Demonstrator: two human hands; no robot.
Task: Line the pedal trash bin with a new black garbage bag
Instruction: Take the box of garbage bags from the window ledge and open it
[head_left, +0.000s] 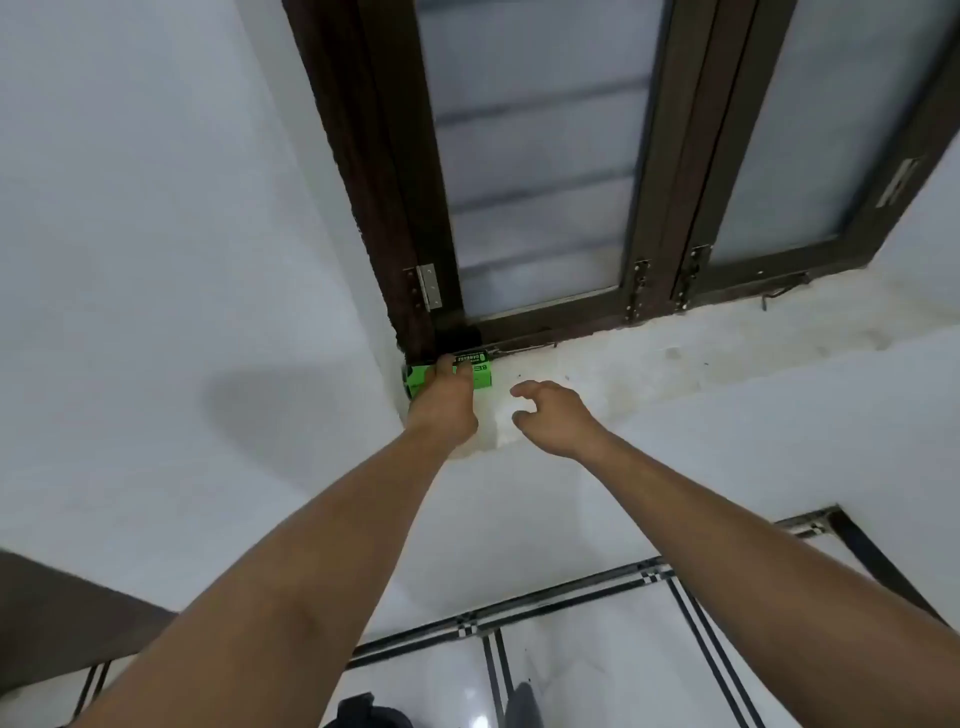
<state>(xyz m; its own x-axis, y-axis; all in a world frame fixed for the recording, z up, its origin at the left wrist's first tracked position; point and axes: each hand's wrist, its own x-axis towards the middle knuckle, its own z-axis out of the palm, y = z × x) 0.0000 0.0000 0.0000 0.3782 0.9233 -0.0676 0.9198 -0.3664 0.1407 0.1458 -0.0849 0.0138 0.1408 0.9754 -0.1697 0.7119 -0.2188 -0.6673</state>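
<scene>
A bright green pack of garbage bags (481, 375) with black lettering lies on the white window sill (649, 364), tucked into the left corner under the dark window frame. My left hand (444, 402) reaches up and closes its fingers over the pack. My right hand (553, 415) hovers just to the right of the pack, fingers curled apart and holding nothing. At the bottom edge a dark rounded object (363, 712) shows on the floor; I cannot tell whether it is the bin.
A brown-framed window (644, 218) with frosted panes fills the top. White walls run left and below the sill. White floor tiles with black stripe borders (597, 670) lie below. A brown surface (62, 613) juts in at lower left.
</scene>
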